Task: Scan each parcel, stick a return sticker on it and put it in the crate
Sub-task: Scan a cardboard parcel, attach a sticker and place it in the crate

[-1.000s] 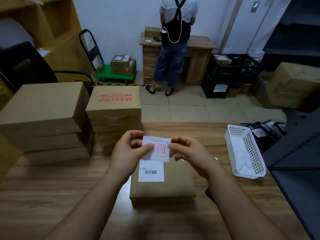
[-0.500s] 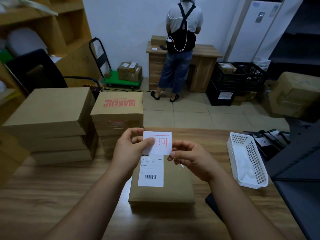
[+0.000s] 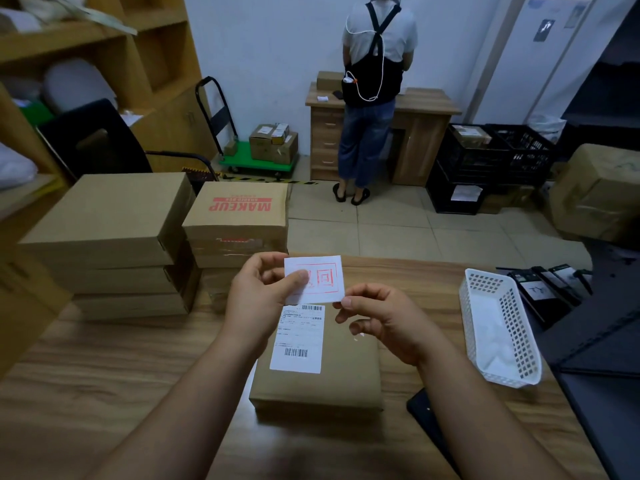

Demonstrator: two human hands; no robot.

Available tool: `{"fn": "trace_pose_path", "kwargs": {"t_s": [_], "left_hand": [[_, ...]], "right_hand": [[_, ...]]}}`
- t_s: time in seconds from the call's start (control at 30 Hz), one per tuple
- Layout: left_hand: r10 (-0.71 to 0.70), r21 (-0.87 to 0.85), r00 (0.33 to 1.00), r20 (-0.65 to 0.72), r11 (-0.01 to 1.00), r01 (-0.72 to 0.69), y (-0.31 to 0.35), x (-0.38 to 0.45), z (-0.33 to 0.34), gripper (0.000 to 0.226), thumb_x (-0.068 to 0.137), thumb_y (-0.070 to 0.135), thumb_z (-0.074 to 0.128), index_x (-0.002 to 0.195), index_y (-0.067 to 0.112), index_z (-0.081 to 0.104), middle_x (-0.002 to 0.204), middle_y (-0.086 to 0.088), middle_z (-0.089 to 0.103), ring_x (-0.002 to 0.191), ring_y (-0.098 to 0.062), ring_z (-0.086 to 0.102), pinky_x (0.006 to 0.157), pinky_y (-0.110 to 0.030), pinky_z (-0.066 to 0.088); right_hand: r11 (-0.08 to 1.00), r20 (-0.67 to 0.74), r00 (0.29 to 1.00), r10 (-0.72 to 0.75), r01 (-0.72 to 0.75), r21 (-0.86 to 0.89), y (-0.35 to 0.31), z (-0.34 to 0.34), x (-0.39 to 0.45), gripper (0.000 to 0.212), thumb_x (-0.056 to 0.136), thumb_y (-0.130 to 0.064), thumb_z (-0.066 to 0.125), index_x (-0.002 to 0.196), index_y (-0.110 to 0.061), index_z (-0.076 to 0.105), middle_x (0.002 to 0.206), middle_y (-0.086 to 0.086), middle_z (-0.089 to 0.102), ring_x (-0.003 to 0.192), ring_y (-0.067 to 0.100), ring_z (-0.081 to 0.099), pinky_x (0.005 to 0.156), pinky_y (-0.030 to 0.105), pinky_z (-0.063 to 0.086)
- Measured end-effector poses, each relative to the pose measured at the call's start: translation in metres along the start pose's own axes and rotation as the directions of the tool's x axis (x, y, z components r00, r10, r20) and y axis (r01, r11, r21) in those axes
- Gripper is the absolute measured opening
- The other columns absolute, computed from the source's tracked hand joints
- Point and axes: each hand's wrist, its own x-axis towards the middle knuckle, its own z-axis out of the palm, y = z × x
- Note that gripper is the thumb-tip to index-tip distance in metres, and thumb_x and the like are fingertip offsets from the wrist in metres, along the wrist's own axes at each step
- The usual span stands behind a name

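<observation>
A brown parcel (image 3: 322, 379) lies flat on the wooden table (image 3: 104, 375), with a white shipping label (image 3: 298, 337) and its barcode facing up. Above the parcel's far edge I hold a white return sticker (image 3: 320, 277) printed with a red stamp. My left hand (image 3: 259, 292) pinches the sticker's left side between thumb and fingers. My right hand (image 3: 384, 320) pinches its lower right corner with curled fingers. Black crates (image 3: 491, 161) stand on the floor at the far right, one with a box inside.
Stacks of cardboard boxes (image 3: 110, 237) and a "MAKEUP" box (image 3: 239, 216) fill the table's left. A white plastic basket (image 3: 498, 327) sits at the right, a dark flat device (image 3: 426, 410) beside the parcel. A person (image 3: 374, 98) stands at a far desk, back turned.
The sticker has risen slightly off the parcel's label. My right hand has slid from the sticker's right edge down to its lower right corner. The parcel has not moved.
</observation>
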Motion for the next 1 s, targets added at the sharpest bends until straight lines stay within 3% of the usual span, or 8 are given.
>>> {"fn": "trace_pose_path", "kwargs": {"t_s": [0.1, 0.17, 0.27, 0.33, 0.43, 0.57, 0.77, 1.0], "left_hand": [[0.013, 0.106, 1.0, -0.017, 0.994, -0.011, -0.004, 0.0, 0.003, 0.03, 0.082, 0.009, 0.075, 0.103, 0.019, 0.056, 0.101, 0.002, 0.073, 0.089, -0.012, 0.071, 0.061, -0.02, 0.053], [0.196, 0.419, 0.98, -0.02, 0.892, -0.17, -0.009, -0.001, 0.003, 0.042, 0.08, 0.017, 0.078, 0.111, 0.031, 0.053, 0.121, 0.013, 0.057, 0.104, -0.005, 0.058, 0.075, -0.016, 0.047], [0.521, 0.591, 0.818, 0.244, 0.59, -0.551, -0.009, -0.001, 0.001, 0.035, 0.08, 0.026, 0.077, 0.112, 0.032, 0.065, 0.13, 0.015, 0.047, 0.122, -0.002, 0.04, 0.097, -0.012, 0.033], [0.494, 0.543, 0.762, 0.418, 0.537, -0.646, -0.009, -0.001, 0.004, 0.024, 0.082, 0.034, 0.073, 0.105, 0.029, 0.072, 0.119, 0.02, 0.056, 0.118, -0.001, 0.047, 0.096, -0.011, 0.035], [0.372, 0.528, 0.807, 0.459, 0.617, -0.584, -0.006, -0.001, 0.009, 0.019, 0.084, 0.032, 0.073, 0.103, 0.032, 0.074, 0.107, 0.025, 0.062, 0.109, 0.003, 0.055, 0.086, -0.007, 0.041], [0.374, 0.477, 0.831, 0.412, 0.688, -0.546, -0.006, 0.0, 0.011, 0.018, 0.084, 0.025, 0.075, 0.101, 0.026, 0.077, 0.102, 0.021, 0.07, 0.102, 0.004, 0.062, 0.086, -0.012, 0.047], [0.362, 0.4, 0.849, 0.385, 0.764, -0.507, 0.002, -0.003, 0.01, 0.016, 0.084, 0.018, 0.075, 0.099, 0.024, 0.078, 0.091, 0.017, 0.073, 0.09, -0.003, 0.067, 0.076, -0.017, 0.051], [0.391, 0.365, 0.824, 0.41, 0.758, -0.541, 0.003, -0.001, 0.003, 0.015, 0.084, 0.014, 0.074, 0.098, 0.016, 0.078, 0.098, 0.011, 0.072, 0.097, -0.004, 0.066, 0.079, -0.017, 0.053]], "right_hand": [[1.0, -0.02, 1.0, -0.015, 0.015, -0.022, -0.003, -0.002, 0.0, 0.005, 0.087, 0.001, 0.064, 0.086, -0.003, 0.067, 0.083, 0.009, 0.072, 0.073, 0.017, 0.065, 0.059, 0.025, 0.048], [0.998, -0.04, 0.999, -0.031, 0.028, -0.054, -0.005, -0.003, -0.001, 0.006, 0.088, 0.0, 0.064, 0.084, -0.004, 0.067, 0.082, 0.008, 0.071, 0.073, 0.017, 0.064, 0.059, 0.025, 0.048], [0.988, -0.055, 0.996, -0.065, 0.056, -0.147, -0.008, -0.005, -0.001, 0.005, 0.088, -0.005, 0.066, 0.084, -0.006, 0.068, 0.085, 0.008, 0.069, 0.077, 0.015, 0.063, 0.063, 0.026, 0.049], [0.977, -0.045, 0.995, -0.087, 0.077, -0.197, -0.01, -0.006, -0.001, 0.004, 0.088, -0.007, 0.067, 0.084, -0.008, 0.069, 0.084, 0.006, 0.068, 0.08, 0.013, 0.062, 0.068, 0.027, 0.049], [0.962, -0.004, 0.992, -0.128, 0.124, -0.242, -0.016, -0.005, -0.002, 0.009, 0.088, -0.011, 0.069, 0.08, -0.014, 0.071, 0.086, 0.004, 0.07, 0.083, 0.012, 0.063, 0.074, 0.029, 0.05], [0.945, 0.008, 0.981, -0.194, 0.189, -0.269, -0.02, -0.005, -0.003, 0.009, 0.084, -0.02, 0.07, 0.082, -0.012, 0.071, 0.093, 0.003, 0.07, 0.086, 0.011, 0.062, 0.076, 0.025, 0.051], [0.936, -0.018, 0.965, -0.262, 0.25, -0.247, -0.02, 0.002, -0.003, 0.01, 0.089, -0.008, 0.067, 0.081, -0.011, 0.072, 0.091, -0.002, 0.067, 0.085, 0.009, 0.061, 0.075, 0.024, 0.05], [0.927, -0.032, 0.956, -0.292, 0.275, -0.254, -0.014, 0.009, 0.0, 0.007, 0.085, -0.015, 0.07, 0.082, -0.008, 0.069, 0.097, 0.009, 0.067, 0.086, 0.011, 0.061, 0.073, 0.023, 0.05]]}}
